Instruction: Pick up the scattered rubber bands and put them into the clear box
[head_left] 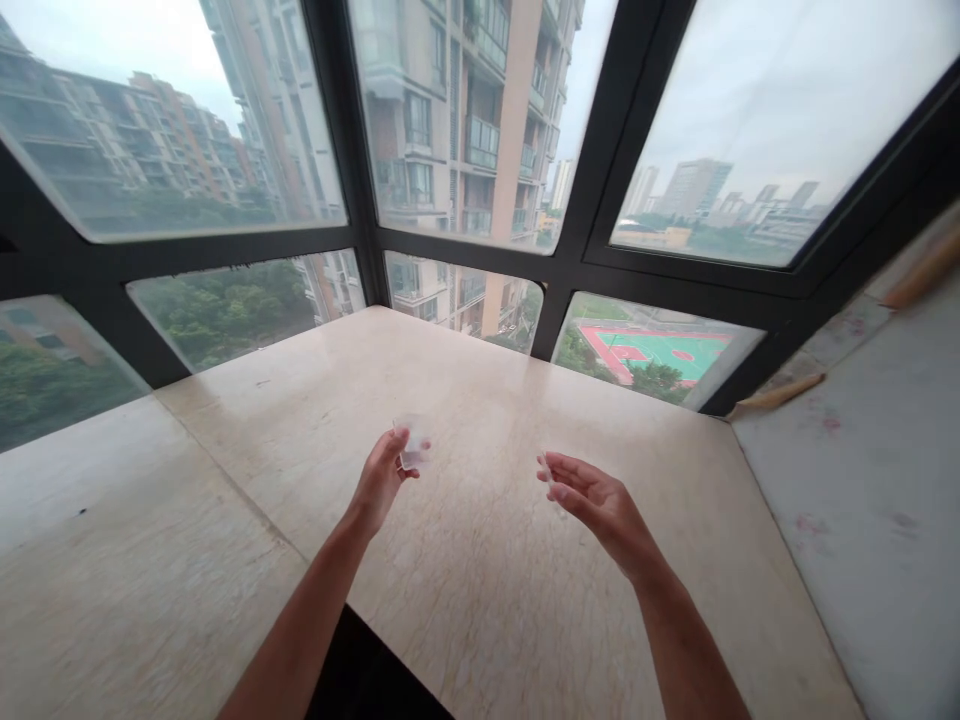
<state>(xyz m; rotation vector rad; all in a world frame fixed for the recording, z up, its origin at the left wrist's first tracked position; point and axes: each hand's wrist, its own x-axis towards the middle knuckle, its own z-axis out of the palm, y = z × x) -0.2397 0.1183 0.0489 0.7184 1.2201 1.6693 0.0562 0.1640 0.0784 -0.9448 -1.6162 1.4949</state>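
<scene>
My left hand is closed on a small clear plastic box, gripped between the thumb and fingers above the marble sill. The fingers behind it show faintly through its see-through wall. A short way to the right, my right hand pinches a thin, pale, translucent piece between thumb and fingertips. That piece is seen nearly edge-on, and its exact kind cannot be told. The two held things are apart, with bare sill between them.
The pale marble sill spreads under both hands, with a seam on the left and a small dark speck. Dark window frames border it at the back. A wall with peeling paper stands at the right.
</scene>
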